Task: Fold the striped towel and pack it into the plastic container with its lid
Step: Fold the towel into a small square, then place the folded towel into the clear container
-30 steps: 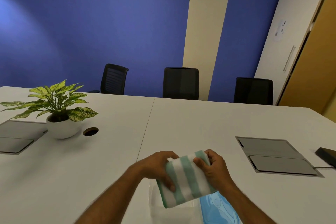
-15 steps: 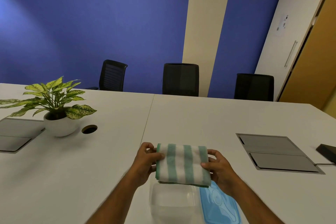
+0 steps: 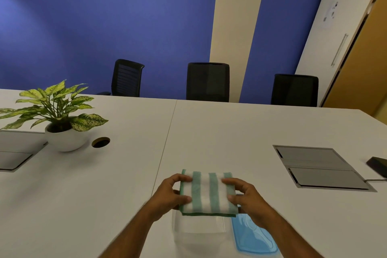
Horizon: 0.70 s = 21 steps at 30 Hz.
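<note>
The folded green-and-white striped towel [image 3: 207, 192] is a compact rectangle held level just above the far rim of the clear plastic container [image 3: 199, 236]. My left hand [image 3: 169, 192] grips its left edge, thumb on top. My right hand [image 3: 245, 195] grips its right edge the same way. The container stands open on the white table near the bottom of the view, its far part hidden by the towel. The translucent blue lid [image 3: 253, 236] lies flat on the table right beside the container, partly under my right wrist.
A potted plant [image 3: 58, 119] in a white bowl stands at the left, with a round cable hole [image 3: 101, 142] next to it. Grey flap panels are set in the table at right [image 3: 320, 166] and far left [image 3: 14, 151]. A black device [image 3: 378, 163] lies at the right edge. Three black chairs line the far side.
The towel was tilted and being gripped a second ago; both hands levelled it and have since brought it slightly down and nearer, over the container's far rim.
</note>
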Tool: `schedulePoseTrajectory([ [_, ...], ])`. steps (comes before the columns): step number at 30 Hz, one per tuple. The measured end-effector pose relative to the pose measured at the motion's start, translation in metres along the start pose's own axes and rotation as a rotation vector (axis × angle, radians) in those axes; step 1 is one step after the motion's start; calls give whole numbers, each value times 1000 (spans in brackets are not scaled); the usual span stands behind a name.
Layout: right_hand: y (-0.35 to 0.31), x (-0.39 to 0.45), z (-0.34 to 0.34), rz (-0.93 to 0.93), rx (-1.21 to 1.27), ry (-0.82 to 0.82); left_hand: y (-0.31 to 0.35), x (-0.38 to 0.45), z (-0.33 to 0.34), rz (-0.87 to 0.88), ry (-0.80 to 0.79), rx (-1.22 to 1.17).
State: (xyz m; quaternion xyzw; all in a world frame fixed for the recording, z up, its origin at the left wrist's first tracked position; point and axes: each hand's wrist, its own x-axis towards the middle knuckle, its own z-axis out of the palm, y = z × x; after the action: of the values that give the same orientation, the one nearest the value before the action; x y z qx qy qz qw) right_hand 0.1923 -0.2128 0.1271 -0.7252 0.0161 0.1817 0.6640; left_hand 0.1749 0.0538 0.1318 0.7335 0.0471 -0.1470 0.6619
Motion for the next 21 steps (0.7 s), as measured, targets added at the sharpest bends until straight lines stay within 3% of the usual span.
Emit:
schedulePoseTrajectory([
  [8,29,24,8,140,-237,-85,-33,20,-2,-85,-74,213],
  [21,64,69,35,255,-763,-87,-85,76,29,-299,43,505],
])
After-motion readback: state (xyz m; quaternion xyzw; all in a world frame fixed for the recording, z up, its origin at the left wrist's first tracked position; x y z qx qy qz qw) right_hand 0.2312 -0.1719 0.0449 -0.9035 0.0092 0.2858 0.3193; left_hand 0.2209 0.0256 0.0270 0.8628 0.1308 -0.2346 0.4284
